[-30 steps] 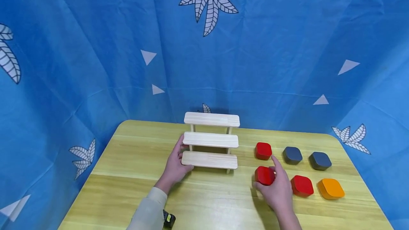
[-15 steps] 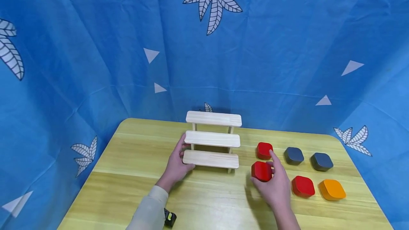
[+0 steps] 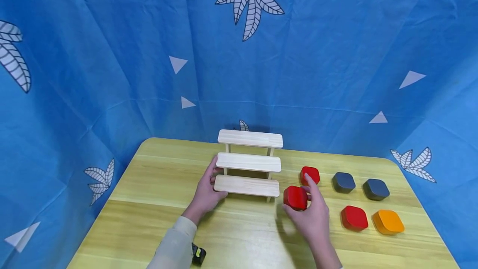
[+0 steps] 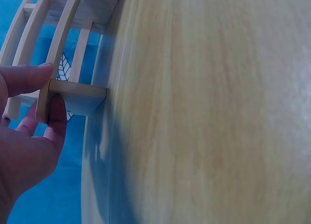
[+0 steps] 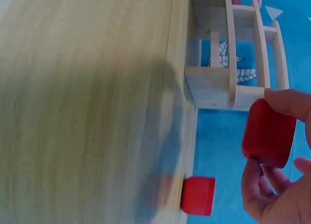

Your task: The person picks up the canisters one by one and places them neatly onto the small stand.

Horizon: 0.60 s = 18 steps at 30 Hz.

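Observation:
A three-tier wooden display stand (image 3: 247, 162) stands near the table's back edge. At its left end my left hand (image 3: 206, 191) grips the lowest shelf; in the left wrist view the thumb lies on top of the board (image 4: 46, 95) and fingers curl underneath. My right hand (image 3: 311, 215) holds a red rounded-square block (image 3: 295, 197) between thumb and fingers, just right of the bottom shelf. The right wrist view shows this held block (image 5: 268, 132) raised off the table. Behind it, partly covered by a finger, sits another red block (image 3: 309, 174).
Two dark grey blocks (image 3: 343, 182) rest at the back right of the wooden table (image 3: 149, 177). In front of them lie a third red block (image 3: 354, 218) and an orange block (image 3: 388, 221). A blue patterned curtain (image 3: 317, 53) hangs behind the table.
My right hand has lifted the red block and carried it left toward the stand. My left hand keeps its grip on the stand. The view has shifted slightly.

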Motion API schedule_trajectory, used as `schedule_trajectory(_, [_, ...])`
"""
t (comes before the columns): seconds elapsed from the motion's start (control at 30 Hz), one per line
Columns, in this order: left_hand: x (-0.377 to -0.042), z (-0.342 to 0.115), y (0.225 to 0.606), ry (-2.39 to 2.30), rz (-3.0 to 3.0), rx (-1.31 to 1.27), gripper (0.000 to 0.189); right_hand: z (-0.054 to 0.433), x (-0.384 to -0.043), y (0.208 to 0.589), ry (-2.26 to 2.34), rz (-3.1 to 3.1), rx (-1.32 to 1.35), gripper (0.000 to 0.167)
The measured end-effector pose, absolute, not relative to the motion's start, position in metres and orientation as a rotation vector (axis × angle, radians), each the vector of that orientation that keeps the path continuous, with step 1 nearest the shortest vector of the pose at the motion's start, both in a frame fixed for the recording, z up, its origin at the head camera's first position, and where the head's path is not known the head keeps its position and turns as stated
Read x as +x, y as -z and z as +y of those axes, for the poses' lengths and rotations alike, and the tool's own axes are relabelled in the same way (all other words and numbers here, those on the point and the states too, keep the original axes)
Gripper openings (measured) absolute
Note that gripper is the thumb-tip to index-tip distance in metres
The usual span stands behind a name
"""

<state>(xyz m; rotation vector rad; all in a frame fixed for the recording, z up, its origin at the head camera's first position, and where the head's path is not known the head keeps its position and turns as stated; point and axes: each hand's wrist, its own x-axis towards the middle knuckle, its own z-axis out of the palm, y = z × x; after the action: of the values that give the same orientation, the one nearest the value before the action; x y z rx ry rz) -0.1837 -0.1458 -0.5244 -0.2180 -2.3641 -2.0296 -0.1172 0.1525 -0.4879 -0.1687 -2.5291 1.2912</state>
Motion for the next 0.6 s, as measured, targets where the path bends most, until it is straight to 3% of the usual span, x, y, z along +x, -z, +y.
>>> schedule_trajectory(0.6, [-0.179,-0.142,0.515,2.02,-2.371,-0.201,0.116,0.132,-0.124,0.491,-1.414,-2.415,-0.174,0.103])
